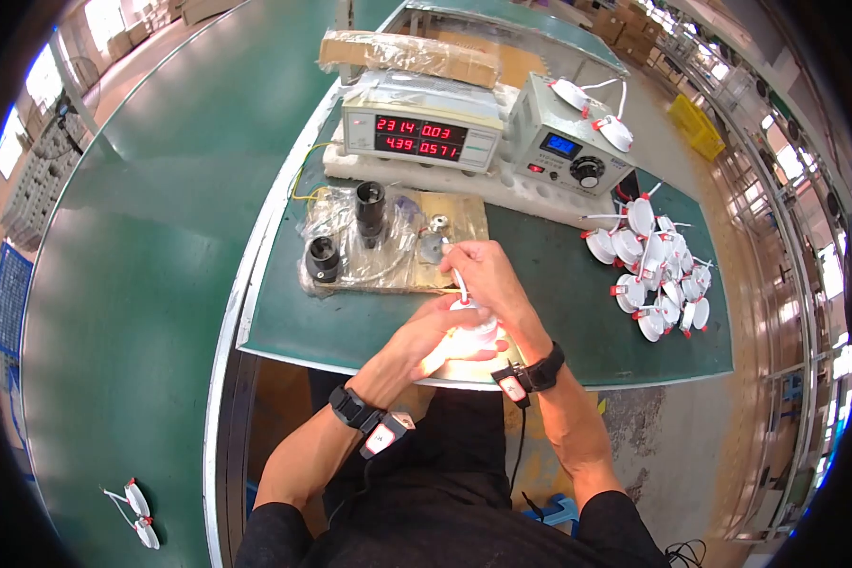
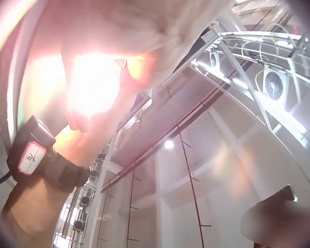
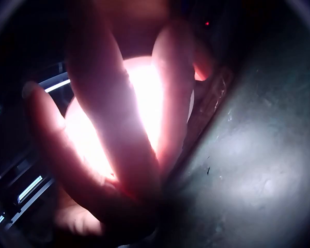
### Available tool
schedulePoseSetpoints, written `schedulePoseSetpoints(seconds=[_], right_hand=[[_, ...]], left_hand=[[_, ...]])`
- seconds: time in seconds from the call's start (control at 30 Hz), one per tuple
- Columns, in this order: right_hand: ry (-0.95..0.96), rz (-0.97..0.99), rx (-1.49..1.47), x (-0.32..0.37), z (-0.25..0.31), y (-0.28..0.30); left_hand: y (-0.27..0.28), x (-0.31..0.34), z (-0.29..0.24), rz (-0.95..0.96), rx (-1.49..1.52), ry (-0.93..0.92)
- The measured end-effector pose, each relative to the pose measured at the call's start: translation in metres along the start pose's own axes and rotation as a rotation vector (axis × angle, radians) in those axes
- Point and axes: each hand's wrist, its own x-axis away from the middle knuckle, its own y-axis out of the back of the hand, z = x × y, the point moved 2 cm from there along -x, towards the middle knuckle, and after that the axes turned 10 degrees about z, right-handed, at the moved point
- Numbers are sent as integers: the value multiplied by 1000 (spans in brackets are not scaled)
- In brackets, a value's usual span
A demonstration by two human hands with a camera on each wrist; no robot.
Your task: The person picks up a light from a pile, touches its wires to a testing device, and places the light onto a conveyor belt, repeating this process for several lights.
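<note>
In the head view my left hand (image 1: 424, 333) holds a lit round white downlight (image 1: 473, 331) just above the bench's front edge. Its fingers lie across the glowing face (image 3: 147, 88) in the right wrist view. Glare washes out much of the lamp in the left wrist view. A short white cable (image 1: 461, 284) rises from the back of the downlight. My right hand (image 1: 490, 282) pinches the cable near its far end, by a metal terminal piece (image 1: 433, 248) on the wooden board (image 1: 464, 220). The cable's tip is hidden by the fingers.
Two black lamp holders (image 1: 370, 210) stand on the plastic-wrapped board. Behind are a power meter (image 1: 421, 133) with red digits and a grey box with a dial (image 1: 587, 171). White downlights (image 1: 667, 270) lie piled at right, and two more (image 1: 142, 525) on the left green table.
</note>
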Motion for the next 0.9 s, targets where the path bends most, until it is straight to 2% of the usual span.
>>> schedulePoseSetpoints(seconds=[0.07, 0.13, 0.2, 0.23, 0.27, 0.3, 0.33, 0.37, 0.43, 0.47, 0.5, 0.57, 0.6, 0.67, 0.73, 0.8, 0.87, 0.9], right_hand=[[68, 4, -26, 3, -6, 2], [64, 19, -72, 24, 6, 8], [84, -73, 42, 63, 31, 32], [134, -198, 145, 75, 15, 48], [114, -318, 246, 96, 17, 67], [99, -432, 349, 117, 21, 89], [68, -570, 369, 130, 15, 110], [107, -680, 464, 142, 1, 132], [165, -852, 779, 151, -37, 180], [92, -886, 852, 153, -62, 204], [-63, -853, 904, 155, -59, 214], [-196, -796, 955, 148, -96, 228], [-201, -830, 986, 149, -100, 227], [-260, -869, 996, 149, -105, 227], [-223, -883, 936, 150, -102, 228], [-167, -909, 840, 159, -77, 217], [-85, -816, 763, 171, -34, 198], [-42, -730, 605, 172, -18, 184]], left_hand=[[11, -2, 6, 31, -54, -70], [0, 28, -9, -34, -225, -56], [-8, 86, -30, -293, -393, -232], [5, 122, -39, -402, -518, -348], [20, 163, -44, -643, -672, -568], [10, 199, -53, -780, -667, -580], [64, 258, -60, -914, -875, -598], [103, 320, -60, -1089, -963, -539], [174, 424, -42, -1257, -1032, -473], [222, 490, -32, -1283, -987, -310], [130, 467, -17, -1747, -1167, 16], [190, 541, 11, -1910, -1157, -62], [191, 557, 13, -2132, -1372, 331], [197, 568, 40, -2765, -1810, 459], [136, 523, 21, -2778, -2190, 96], [103, 466, -11, -2243, -2172, -337], [79, 397, -24, -1765, -1743, -1093], [59, 362, -29, -1511, -1452, -1046]])
